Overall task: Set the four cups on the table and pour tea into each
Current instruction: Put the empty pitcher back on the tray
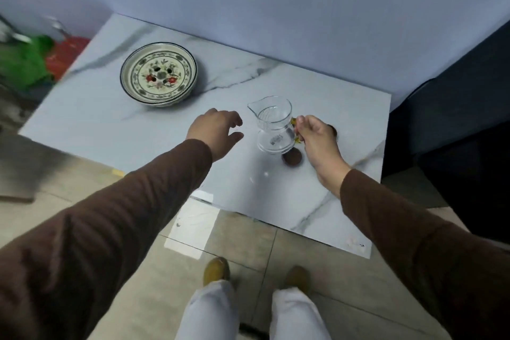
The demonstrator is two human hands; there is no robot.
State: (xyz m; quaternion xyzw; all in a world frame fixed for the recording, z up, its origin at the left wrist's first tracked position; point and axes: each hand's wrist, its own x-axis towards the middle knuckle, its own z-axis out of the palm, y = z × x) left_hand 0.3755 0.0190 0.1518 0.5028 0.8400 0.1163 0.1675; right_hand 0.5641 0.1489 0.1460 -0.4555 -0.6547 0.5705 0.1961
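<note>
My right hand [317, 141] grips the handle of a clear glass pitcher [273, 125], held just above the marble table [317, 85]; its spout points left and it looks empty. Directly below the pitcher sits a small brown cup [292, 159]. Part of another dark brown cup [333, 130] peeks out behind my right hand. My left hand [218, 130] hovers over the table to the pitcher's left, fingers spread, holding nothing. Other cups are not visible.
A round floral ceramic tea tray [158, 73] with drain holes stands at the table's back left. Green and red objects [41, 61] lie blurred beyond the left edge. A dark cabinet [455, 119] stands to the right. My feet are on the tiled floor below.
</note>
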